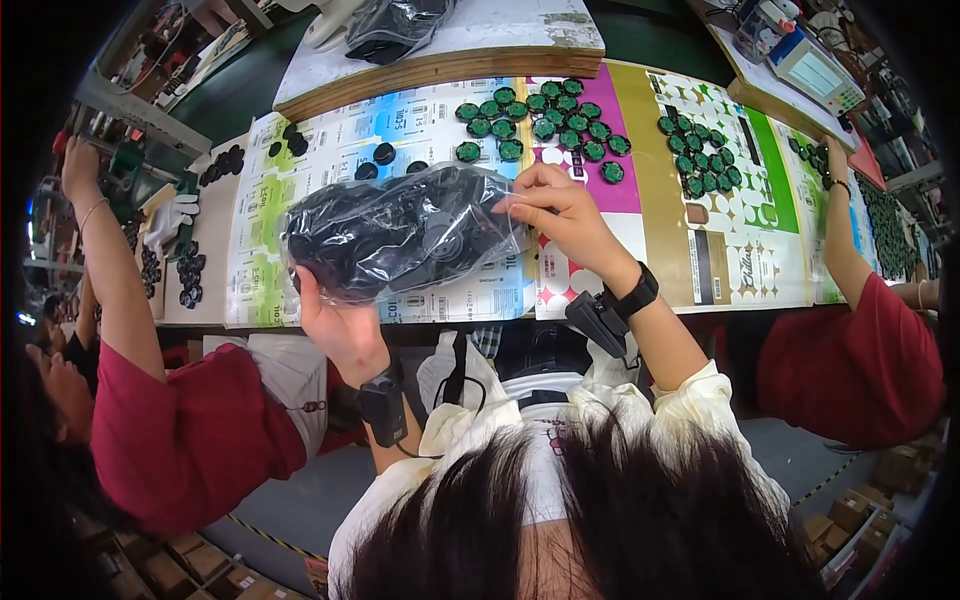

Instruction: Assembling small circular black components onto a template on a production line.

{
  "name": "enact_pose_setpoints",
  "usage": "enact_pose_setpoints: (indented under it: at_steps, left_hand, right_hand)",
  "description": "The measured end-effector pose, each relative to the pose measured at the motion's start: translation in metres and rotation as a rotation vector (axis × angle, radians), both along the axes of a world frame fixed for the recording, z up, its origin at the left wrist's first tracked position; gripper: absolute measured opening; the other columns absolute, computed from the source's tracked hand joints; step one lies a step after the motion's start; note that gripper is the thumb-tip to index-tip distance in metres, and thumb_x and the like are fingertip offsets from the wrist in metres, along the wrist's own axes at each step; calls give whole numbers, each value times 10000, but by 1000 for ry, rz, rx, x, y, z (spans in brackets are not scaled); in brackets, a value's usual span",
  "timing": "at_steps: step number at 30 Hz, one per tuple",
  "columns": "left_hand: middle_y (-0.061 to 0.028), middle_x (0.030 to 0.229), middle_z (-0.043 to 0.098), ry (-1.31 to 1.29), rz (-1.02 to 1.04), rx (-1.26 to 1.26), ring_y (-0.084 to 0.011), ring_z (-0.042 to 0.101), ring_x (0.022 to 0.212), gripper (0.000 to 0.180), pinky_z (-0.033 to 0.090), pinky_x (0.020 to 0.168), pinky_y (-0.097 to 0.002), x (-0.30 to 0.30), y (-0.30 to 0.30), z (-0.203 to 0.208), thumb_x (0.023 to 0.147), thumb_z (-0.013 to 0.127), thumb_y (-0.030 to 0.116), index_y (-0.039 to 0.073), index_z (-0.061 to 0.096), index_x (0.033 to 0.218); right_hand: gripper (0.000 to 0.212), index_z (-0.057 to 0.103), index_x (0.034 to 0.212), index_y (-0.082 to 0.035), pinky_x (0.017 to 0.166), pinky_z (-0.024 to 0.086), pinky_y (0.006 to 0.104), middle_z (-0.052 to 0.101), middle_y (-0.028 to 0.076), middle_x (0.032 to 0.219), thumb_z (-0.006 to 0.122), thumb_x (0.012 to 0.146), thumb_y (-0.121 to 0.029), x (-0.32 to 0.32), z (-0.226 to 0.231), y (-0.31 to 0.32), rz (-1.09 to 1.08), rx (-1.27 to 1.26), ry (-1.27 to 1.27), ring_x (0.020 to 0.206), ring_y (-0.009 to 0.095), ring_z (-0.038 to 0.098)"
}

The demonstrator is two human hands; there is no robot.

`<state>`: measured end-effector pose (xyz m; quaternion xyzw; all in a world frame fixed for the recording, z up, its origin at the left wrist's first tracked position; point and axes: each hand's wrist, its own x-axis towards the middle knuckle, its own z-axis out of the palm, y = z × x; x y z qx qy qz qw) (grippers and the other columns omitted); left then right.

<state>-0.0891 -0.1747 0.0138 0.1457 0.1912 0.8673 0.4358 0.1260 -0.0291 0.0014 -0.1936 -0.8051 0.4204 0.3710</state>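
Observation:
A clear plastic bag (385,225) full of black round plastic parts lies tilted above the near part of the table. My left hand (338,325) supports its lower left side from below, thumb up along the plastic. My right hand (562,212) pinches the bag's right end between thumb and fingers. Just beyond the bag, a few loose black caps (383,154) sit on the printed cardboard. Past my right hand spreads a group of round green circuit boards in black rims (577,122). The bag hides part of the table beneath it.
A second group of green round boards (696,165) lies farther right. Across the back runs a raised wooden-edged shelf (470,62) bearing another dark bag (398,28). A screened device (815,72) stands at back right. Co-workers in red sleeves (185,430) work on both sides.

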Motion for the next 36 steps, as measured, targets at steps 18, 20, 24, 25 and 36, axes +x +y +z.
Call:
enact_pose_setpoints:
  at_steps: [18,20,24,25,36]
  left_hand:
    - [-105,1230,427,-34,9,79,-270,397,1128,359,304,941,-466,-22,-35,-14,873,411,212,59,419,1197]
    - [-100,1227,430,-48,-6,83,-266,399,1125,360,309,936,-467,-22,-32,-17,870,416,212,62,418,1197]
    - [-93,1239,420,-40,61,7,-262,392,1133,358,297,946,-469,-21,-34,-16,869,412,203,76,417,1204]
    - [-90,1239,421,-26,90,-14,-261,391,1134,353,294,950,-467,-21,-33,-13,868,412,195,79,420,1201]
    - [-80,1215,440,-5,151,-53,-252,396,1128,307,301,951,-459,-22,-31,-24,861,412,143,98,448,1163]
  right_hand:
    - [143,645,857,-23,687,412,229,607,40,774,559,793,-119,-25,37,-2,224,-237,-72,732,110,532]
    - [144,644,857,-21,691,415,229,608,42,779,557,795,-117,-24,36,3,224,-260,-107,738,106,536]
    - [150,639,856,-6,722,420,229,611,49,796,555,798,-116,-23,30,9,285,-272,-130,770,108,546]
    - [152,638,854,-2,728,422,230,614,54,805,555,799,-116,-25,30,11,294,-258,-166,777,111,550]
    - [165,628,848,18,734,434,226,629,78,852,540,812,-117,-25,18,8,234,-228,-255,803,121,572]
